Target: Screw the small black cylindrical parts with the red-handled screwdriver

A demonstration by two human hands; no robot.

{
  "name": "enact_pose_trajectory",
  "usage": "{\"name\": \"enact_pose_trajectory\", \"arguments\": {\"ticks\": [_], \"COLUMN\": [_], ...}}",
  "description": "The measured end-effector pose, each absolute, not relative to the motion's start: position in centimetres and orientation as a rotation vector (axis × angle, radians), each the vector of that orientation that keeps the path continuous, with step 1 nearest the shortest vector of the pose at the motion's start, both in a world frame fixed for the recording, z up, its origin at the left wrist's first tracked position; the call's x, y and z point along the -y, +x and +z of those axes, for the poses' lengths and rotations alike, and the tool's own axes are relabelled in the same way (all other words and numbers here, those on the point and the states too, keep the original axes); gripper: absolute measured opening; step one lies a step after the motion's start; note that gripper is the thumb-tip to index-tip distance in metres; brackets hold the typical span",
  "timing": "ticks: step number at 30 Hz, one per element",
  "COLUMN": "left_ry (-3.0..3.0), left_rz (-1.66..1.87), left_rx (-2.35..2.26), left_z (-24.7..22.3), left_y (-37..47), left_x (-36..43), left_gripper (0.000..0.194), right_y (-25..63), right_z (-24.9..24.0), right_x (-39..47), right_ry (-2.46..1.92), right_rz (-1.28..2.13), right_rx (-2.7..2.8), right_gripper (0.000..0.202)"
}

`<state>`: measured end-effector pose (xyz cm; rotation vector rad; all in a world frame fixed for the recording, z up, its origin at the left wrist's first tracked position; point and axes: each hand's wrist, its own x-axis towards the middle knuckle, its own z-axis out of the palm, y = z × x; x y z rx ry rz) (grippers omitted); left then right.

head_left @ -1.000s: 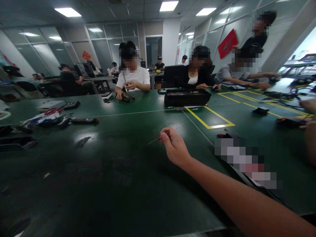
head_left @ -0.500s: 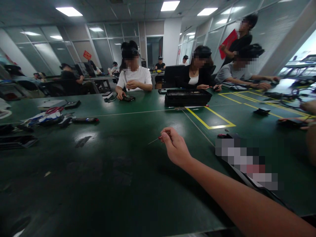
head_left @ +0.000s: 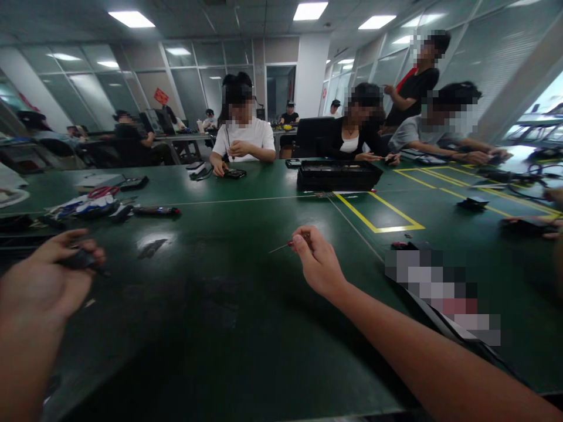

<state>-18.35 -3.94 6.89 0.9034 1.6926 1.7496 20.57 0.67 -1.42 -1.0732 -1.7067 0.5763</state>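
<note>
My right hand is closed around the handle of a small screwdriver, its thin metal shaft pointing left above the green table. At the left, my left hand has its fingers curled around a small black object. The object's exact kind cannot be made out, as the fingers cover part of it and the hand is slightly blurred. Between the two hands, a dark flat patch lies on the tabletop.
Beyond my hands stands a long black bin. Gloves and tools are heaped at the left beside a dark cylindrical tool. Yellow tape marks the table. A black tray lies right of my arm. Several people sit opposite.
My left hand has come into view from the left with the black object in it. My right hand holds the screwdriver nearly as before; the whole view has shifted slightly.
</note>
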Motion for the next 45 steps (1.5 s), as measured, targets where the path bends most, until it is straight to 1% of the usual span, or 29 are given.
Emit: {"name": "enact_pose_trajectory", "arguments": {"ticks": [2,4,6,7,9,12,15,18,24,28,35,37,41,43,45], "left_ry": [0.825,0.939,1.098,1.154,1.326,1.485,1.624,1.715,1.653,1.648,1.773,1.847,2.007,2.041,2.048], "left_rz": [1.812,1.730,1.541,1.465,1.332,1.206,1.102,1.050,1.110,1.114,1.113,1.123,1.135,1.124,1.118], "left_rx": [-1.481,-1.316,-1.302,-1.333,-1.378,-1.300,-1.239,-1.233,-1.213,-1.208,-1.254,-1.284,-1.329,-1.323,-1.320], "left_z": [6.5,5.8,4.8,4.1,2.5,0.1,-1.4,-2.3,-2.8,-2.8,-3.3,-3.4,-3.0,-2.9,-2.9], "left_y": [-15.2,-11.5,-8.0,-6.5,-3.9,-1.4,-0.7,-0.9,-1.2,-0.8,-1.1,-1.3,-1.3,-1.3,-1.4], "left_x": [2.5,1.1,0.0,-0.5,-1.3,-1.8,-1.7,-1.4,-1.2,-1.0,-0.9,-0.9,-0.7,-0.7,-0.7], "left_gripper": [0.016,0.027,0.055,0.063,0.062,0.057,0.048,0.042,0.044,0.039,0.042,0.043,0.044,0.044,0.044], "right_y": [20.6,20.7,20.7,20.7,20.8,20.9,21.0,21.0,20.9,20.7,20.5,20.6,20.8,20.8,20.9], "right_z": [-1.5,-1.6,-1.5,-1.4,-1.0,-0.1,0.5,0.4,-0.3,-0.4,-0.1,0.2,0.5,0.5,0.5], "right_x": [-0.7,-0.7,-0.7,-0.6,-0.4,0.1,0.7,1.1,1.3,1.1,0.8,0.8,0.5,0.4,0.2], "right_ry": [-1.063,-1.047,-1.043,-1.045,-1.041,-1.011,-0.987,-0.947,-0.868,-0.907,-1.014,-1.076,-1.188,-1.212,-1.202], "right_rz": [0.590,0.601,0.596,0.587,0.558,0.482,0.384,0.378,0.475,0.454,0.377,0.321,0.245,0.249,0.289], "right_rx": [1.687,1.672,1.656,1.646,1.623,1.611,1.631,1.621,1.625,1.718,1.779,1.783,1.785,1.795,1.841], "right_gripper": [0.019,0.017,0.018,0.018,0.018,0.017,0.018,0.016,0.016,0.016,0.016,0.021,0.043,0.043,0.035]}}
